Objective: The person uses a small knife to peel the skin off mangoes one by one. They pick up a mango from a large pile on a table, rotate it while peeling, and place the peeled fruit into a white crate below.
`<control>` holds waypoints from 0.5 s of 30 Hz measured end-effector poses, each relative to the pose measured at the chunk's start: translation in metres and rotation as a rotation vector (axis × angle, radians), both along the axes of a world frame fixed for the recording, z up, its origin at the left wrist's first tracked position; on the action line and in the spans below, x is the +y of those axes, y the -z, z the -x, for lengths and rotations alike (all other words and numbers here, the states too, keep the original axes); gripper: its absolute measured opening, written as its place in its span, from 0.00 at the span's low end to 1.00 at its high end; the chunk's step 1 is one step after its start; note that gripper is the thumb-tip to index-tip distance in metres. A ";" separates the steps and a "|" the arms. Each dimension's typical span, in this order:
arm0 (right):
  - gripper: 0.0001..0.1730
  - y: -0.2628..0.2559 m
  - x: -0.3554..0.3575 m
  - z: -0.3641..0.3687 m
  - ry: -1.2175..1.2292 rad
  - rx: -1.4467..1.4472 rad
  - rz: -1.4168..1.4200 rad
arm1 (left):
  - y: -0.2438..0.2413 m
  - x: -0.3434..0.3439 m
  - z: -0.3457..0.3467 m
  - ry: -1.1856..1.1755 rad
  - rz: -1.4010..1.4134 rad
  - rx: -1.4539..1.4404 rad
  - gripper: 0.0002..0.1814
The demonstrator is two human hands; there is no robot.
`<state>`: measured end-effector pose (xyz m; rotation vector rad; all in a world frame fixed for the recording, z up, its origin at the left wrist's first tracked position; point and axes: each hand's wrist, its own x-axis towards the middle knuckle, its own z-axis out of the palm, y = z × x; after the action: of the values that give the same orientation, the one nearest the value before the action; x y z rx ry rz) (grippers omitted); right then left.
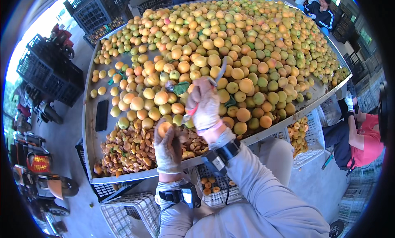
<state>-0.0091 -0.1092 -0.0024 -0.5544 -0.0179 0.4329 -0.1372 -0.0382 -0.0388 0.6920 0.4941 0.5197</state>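
Observation:
My left hand (pixel 168 151), in a soiled knit glove, grips an apricot (pixel 163 128) near the front edge of a metal-rimmed table (pixel 216 164). Just to the right and farther up, my gloved right hand (pixel 205 107) is closed around a curved-bladed hand knife (pixel 222 69). Its blade points away over the fruit, and a red part shows below my fingers. A broad heap of yellow, orange and green apricots (pixel 246 85) covers much of the tabletop. Brown apricot stones and scraps (pixel 129 148) are piled beside and behind my left hand.
A phone (pixel 101 115) lies at the table's left side. Below the front edge, a white crate (pixel 216 198) holds apricot pieces; another crate (pixel 305 139) stands right. A seated co-worker (pixel 364 139) is at far right. Black crates (pixel 51 69) and motorbikes (pixel 46 182) stand left.

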 end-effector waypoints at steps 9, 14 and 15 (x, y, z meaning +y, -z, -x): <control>0.11 -0.008 -0.113 0.002 0.108 -0.084 0.310 | -0.016 -0.006 0.006 -0.032 -0.302 0.031 0.13; 0.08 -0.004 -0.156 -0.003 0.153 -0.075 0.170 | -0.038 -0.033 0.013 0.304 -0.676 0.324 0.16; 0.09 -0.003 -0.162 -0.005 0.172 -0.051 0.115 | -0.035 -0.030 -0.006 0.262 -0.730 0.433 0.17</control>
<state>-0.0042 -0.2715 0.0003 -0.6743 0.0058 0.2527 -0.1314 -0.0681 -0.0033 1.5673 0.6072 0.2898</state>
